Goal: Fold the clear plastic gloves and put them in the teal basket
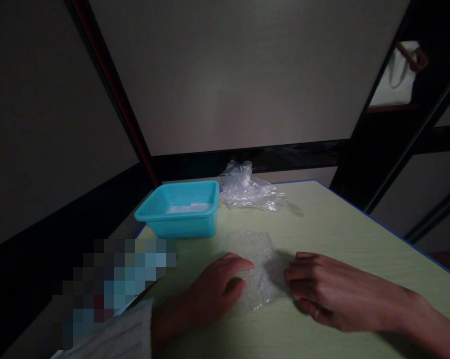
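A clear, crinkled plastic bag (pixel 260 264) lies flat on the table in front of me. My left hand (pixel 219 286) rests over its left edge, with a gap between thumb and forefinger. On the opposite side, my right hand (pixel 318 289) is lowered by the bag's right edge, its fingers bent downward and the thumb a little apart below them. Its fingertips are partly hidden, so whether they touch the bag is unclear. No object shows in either hand.
A turquoise plastic basin (pixel 180 224) with something pale inside stands at the back left of the light table (pixel 344 234). Beside it is a heap of crumpled clear plastic (pixel 247 189). Wall panels (pixel 247 75) rise behind; a white bag (pixel 395 75) sits in a niche at upper right.
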Action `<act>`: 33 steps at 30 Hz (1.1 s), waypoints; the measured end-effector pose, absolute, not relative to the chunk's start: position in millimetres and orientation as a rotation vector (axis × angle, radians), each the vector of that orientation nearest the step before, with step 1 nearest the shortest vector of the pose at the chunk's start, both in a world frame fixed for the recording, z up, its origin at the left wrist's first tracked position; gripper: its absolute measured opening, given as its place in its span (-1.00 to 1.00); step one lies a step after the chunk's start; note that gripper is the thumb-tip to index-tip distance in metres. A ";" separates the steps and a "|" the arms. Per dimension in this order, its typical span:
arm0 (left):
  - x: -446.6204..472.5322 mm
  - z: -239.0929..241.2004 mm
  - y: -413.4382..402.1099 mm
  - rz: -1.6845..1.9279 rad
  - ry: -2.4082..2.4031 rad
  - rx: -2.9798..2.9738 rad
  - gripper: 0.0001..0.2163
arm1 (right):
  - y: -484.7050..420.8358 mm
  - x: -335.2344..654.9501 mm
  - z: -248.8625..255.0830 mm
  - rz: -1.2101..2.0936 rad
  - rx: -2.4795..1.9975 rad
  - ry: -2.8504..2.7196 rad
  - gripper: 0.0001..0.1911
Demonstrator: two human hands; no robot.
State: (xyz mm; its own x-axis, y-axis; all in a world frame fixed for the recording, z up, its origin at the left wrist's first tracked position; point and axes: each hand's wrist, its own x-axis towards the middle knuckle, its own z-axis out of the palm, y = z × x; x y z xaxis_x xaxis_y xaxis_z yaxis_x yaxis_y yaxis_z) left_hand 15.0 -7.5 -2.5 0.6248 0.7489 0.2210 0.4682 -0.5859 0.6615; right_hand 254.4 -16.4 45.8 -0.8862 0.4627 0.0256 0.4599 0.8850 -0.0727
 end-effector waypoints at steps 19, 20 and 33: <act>15.7 -3.8 -5.6 0.661 0.933 2.268 -0.67 | -2.0 255.1 30.3 -0.282 -0.474 -2.947 -0.81; 15.7 -4.2 -5.4 0.661 0.936 2.267 -0.67 | 0.1 256.3 28.9 -0.302 -0.469 -2.941 -0.79; 11.9 -7.6 -0.1 0.719 1.121 2.175 -0.69 | 20.3 262.2 14.9 -0.387 -0.411 -2.844 -0.62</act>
State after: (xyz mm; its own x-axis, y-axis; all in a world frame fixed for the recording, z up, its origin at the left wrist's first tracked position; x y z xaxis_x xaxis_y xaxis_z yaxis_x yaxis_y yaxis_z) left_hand 11.9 -0.1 -7.6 0.5010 0.8431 0.1953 0.5285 -0.4768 0.7024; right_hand 262.2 20.3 14.9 -0.9311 0.2419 0.2729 0.3060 0.9253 0.2238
